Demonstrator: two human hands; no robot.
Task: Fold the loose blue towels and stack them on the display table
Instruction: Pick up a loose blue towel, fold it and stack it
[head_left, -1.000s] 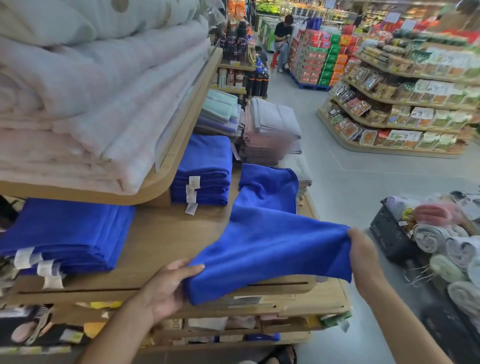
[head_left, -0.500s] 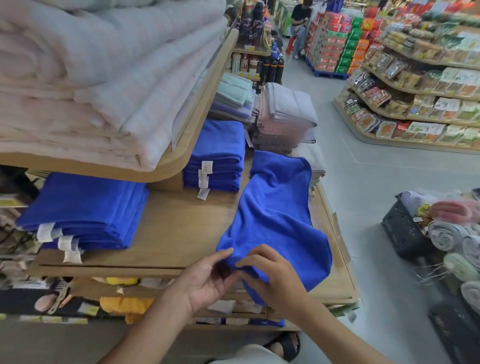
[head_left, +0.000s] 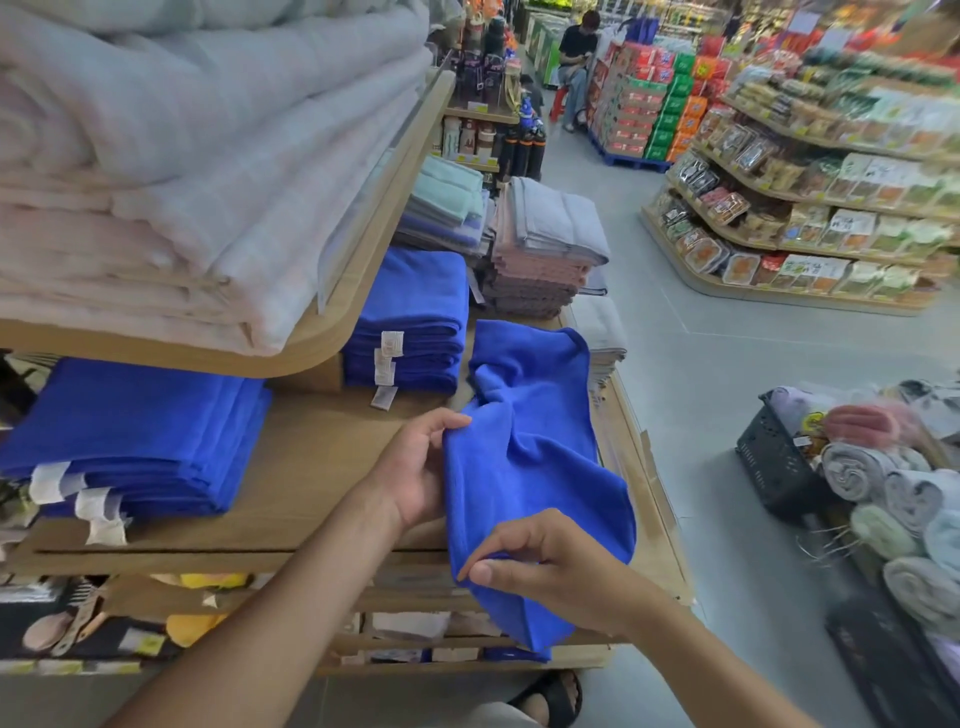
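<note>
On the desk, front edge | loose blue towel lies rumpled, near end hanging over | left hand grip pinches its left edge; right hand grip pinches the near hem | advice: match corners; pull taut before creasing

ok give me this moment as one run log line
step: folding | left hand: grips loose blue towel side edge | right hand: pinches near edge | state: draped over display table front, not stacked
</note>
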